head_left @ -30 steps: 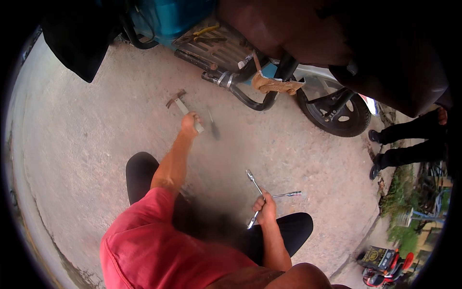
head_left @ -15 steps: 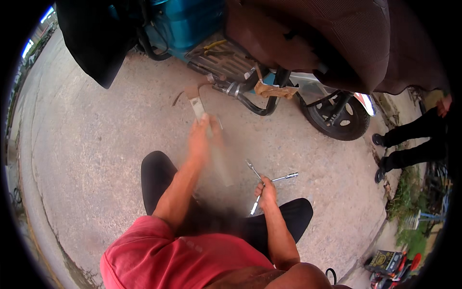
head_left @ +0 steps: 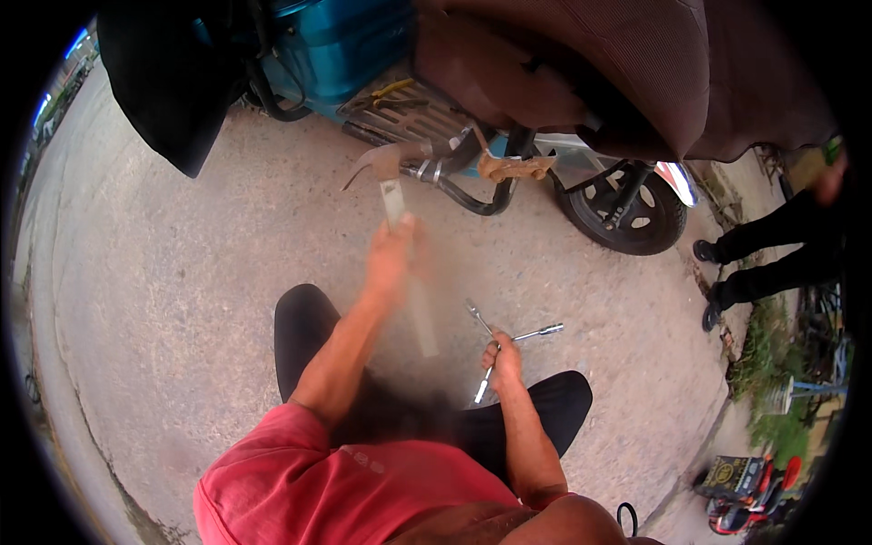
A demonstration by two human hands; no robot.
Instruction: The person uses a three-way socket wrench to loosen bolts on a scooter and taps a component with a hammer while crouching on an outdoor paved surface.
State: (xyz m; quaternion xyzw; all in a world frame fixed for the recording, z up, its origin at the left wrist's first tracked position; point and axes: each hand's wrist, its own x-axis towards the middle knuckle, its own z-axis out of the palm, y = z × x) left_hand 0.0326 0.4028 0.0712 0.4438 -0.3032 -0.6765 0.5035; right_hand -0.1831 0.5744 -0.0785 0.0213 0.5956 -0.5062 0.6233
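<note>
My left hand (head_left: 391, 259) is wrapped round the pale handle of a claw hammer (head_left: 392, 193). Its rusty head is beside the black tubular bar (head_left: 463, 198) low on a blue electric scooter (head_left: 336, 50); whether they touch I cannot tell. The claw points left, away from the scooter. Lower and to the right, my right hand (head_left: 505, 361) grips a shiny three-way socket wrench (head_left: 536, 333) near its centre, with its arms sticking out. A rusty metal bracket (head_left: 516, 168) stands out from the scooter's side. Motion slightly blurs my left hand and the handle.
Yellow-handled pliers (head_left: 394, 89) lie on the scooter's footboard. A brown cover (head_left: 590, 64) hangs over the seat, above a black wheel (head_left: 627, 213). At right stands a person in black trousers (head_left: 772, 241). Rough concrete (head_left: 182, 272) lies beneath me.
My left hand has moved the hammer right and slightly up, bringing its head to the scooter's bar. My right hand keeps the wrench in nearly the same place.
</note>
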